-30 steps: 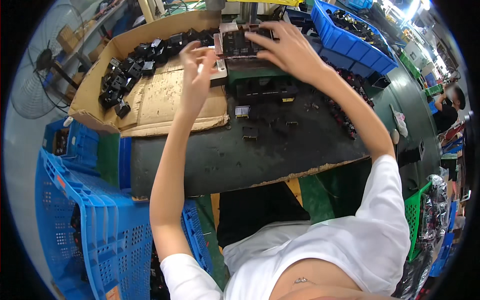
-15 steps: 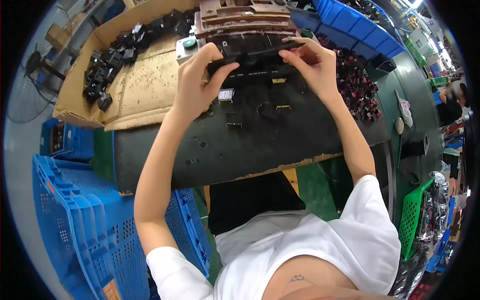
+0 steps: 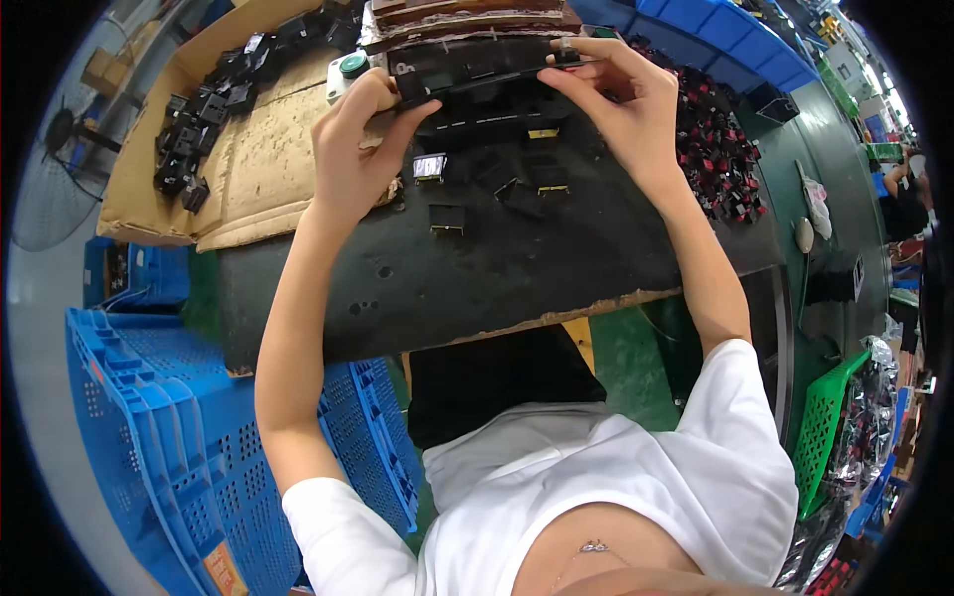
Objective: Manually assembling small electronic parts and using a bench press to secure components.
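A long black plastic panel spans the space between my two hands, tilted slightly up toward its right end. My left hand pinches its left end between thumb and fingers. At the other end my right hand is closed on it the same way. Beneath the panel, small black parts lie on the dark worktable: one with a shiny silvery face, a black one with a metal edge, and others with yellowish edges. My fingers partly hide the panel's ends.
A cardboard tray with black parts lies at left, beside a green button. A brown layered block stands behind the panel. Red-and-black parts are heaped at right, near a blue bin. Blue crates stand lower left.
Both hands have shifted farther away, the left one also leftward, with the panel still between them. More of the panel's upper face shows. The view has shifted slightly.
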The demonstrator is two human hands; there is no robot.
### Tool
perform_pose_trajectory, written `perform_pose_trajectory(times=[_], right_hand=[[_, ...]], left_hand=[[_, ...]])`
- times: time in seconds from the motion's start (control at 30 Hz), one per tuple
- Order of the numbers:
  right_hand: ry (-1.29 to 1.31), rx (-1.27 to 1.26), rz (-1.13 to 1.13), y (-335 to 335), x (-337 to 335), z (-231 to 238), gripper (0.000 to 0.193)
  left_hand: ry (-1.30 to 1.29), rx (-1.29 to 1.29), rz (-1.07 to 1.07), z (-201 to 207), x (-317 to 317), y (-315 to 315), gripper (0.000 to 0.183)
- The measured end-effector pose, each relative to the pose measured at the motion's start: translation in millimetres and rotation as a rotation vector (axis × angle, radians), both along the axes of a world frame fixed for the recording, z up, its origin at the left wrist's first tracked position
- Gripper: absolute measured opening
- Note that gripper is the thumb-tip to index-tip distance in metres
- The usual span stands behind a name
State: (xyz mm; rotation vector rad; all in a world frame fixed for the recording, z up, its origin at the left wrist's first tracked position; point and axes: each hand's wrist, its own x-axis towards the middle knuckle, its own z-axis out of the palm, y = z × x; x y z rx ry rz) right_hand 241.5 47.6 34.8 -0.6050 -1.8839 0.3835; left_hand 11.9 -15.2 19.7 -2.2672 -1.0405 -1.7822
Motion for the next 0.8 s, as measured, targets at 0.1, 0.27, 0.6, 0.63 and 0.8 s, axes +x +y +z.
perform_pose_trajectory(times=[0.1,0.27,0.6,0.63,0.8], right_hand=[[0.028,-0.009,0.028,-2.8,-3.2,1.4,0.024],[0.013,0.015,0.017,-1.9,-2.7,0.8,0.024],[-0.004,0.041,0.020,-2.5,-2.1,1.0,0.024],[-0.003,0.041,0.021,-2.6,-2.1,1.2,0.024],[0.003,0.027,0.032,-0.6,-2.2,-0.9,0.027]], left_hand=[[-0.021,-0.030,0.019,-1.8,-3.6,-1.4,0.033],[-0.013,-0.049,0.030,-0.6,-3.4,-0.8,0.032],[-0.021,-0.057,0.001,-2.9,-6.9,1.7,0.031],[-0.013,-0.052,-0.011,-2.6,-7.2,1.8,0.031],[0.023,-0.048,0.012,-1.0,-7.7,1.2,0.031]])
